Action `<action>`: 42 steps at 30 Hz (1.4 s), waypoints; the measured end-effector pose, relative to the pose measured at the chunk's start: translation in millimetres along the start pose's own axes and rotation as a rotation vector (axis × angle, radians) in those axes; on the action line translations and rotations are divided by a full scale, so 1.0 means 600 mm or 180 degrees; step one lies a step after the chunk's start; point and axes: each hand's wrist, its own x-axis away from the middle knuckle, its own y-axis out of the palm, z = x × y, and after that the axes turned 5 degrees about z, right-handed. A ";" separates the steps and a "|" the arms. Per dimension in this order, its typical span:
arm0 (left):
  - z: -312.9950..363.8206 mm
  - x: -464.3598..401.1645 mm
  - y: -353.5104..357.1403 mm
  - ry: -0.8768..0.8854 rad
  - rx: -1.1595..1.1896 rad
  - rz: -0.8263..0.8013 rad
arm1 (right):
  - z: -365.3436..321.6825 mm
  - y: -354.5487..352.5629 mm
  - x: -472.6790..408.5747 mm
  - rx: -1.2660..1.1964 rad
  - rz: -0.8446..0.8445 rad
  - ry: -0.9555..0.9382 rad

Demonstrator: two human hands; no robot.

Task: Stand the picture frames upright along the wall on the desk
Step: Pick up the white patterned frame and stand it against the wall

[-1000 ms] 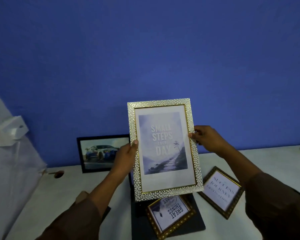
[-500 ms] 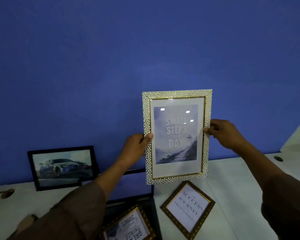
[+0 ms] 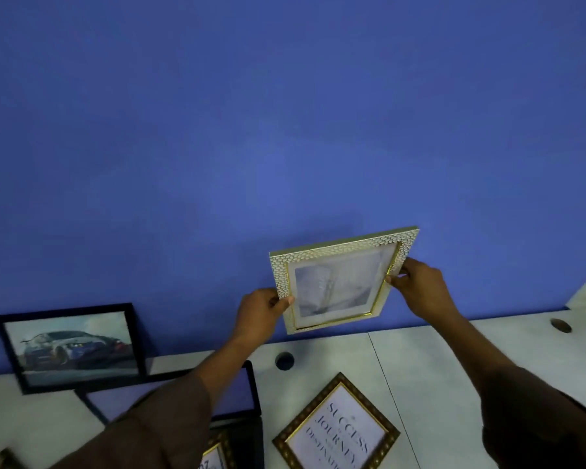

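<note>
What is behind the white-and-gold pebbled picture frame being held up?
Behind the white-and-gold pebbled picture frame, gripped by the left hand and right hand, the plain blue wall shows all around it. The frame's own back and any stand are hidden.

Views: one only, head cam, wide-angle; nothing shared w/ another view.
Position: worn at head height, above desk (image 3: 437,360) front edge.
Facing: fwd, tilted slightly down; blue wall (image 3: 285,130) fills upper two thirds.
Range: close; forearms seen entering from bottom edge.
</note>
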 end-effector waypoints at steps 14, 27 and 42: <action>-0.092 -0.123 0.120 -0.0736 -0.0443 -0.0936 | 0.152 0.180 -0.104 0.0337 -0.0658 0.0150; -0.152 -0.159 0.162 -0.1273 -0.0166 -0.1074 | 0.193 0.213 -0.106 0.0031 -0.0662 0.0379; -0.174 0.050 0.253 -0.1723 -0.0477 -0.1846 | 0.281 0.234 0.270 0.0197 -0.1021 0.1968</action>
